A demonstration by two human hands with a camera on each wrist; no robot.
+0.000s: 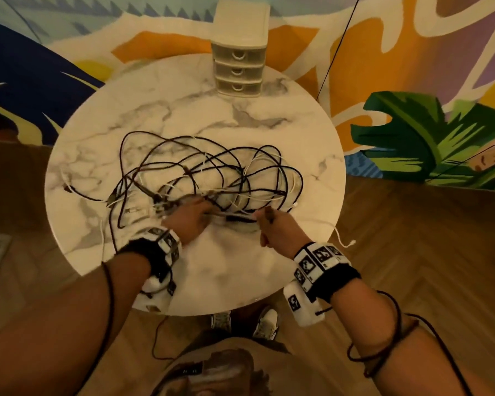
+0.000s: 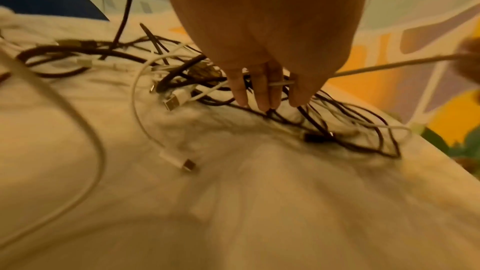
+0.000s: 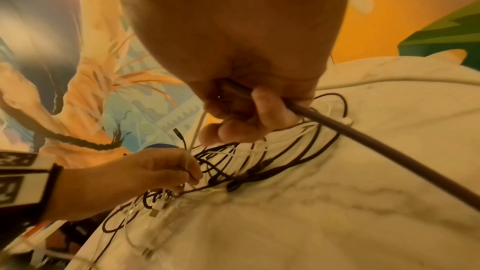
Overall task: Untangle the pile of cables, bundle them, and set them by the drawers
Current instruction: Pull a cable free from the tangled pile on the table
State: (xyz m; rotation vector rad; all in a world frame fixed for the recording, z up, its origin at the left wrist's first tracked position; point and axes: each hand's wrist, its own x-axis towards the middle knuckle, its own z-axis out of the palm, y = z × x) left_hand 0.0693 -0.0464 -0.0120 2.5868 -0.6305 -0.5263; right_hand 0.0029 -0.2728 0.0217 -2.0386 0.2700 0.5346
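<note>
On the marble worktop (image 1: 97,144), the left hand (image 1: 187,217) pinches a white strand in the cable pile (image 1: 206,172) while the right hand (image 1: 277,228) grips white and dark strands (drawers (image 1: 238,71) well beyond); slow, steady pulling should avoid tightening knots.

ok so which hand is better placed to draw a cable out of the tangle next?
Right, probably. The right hand already grips a dark cable and a white cable, near the edge of the pile. The left hand has its fingers in the knot, better for pinning it down.
</note>
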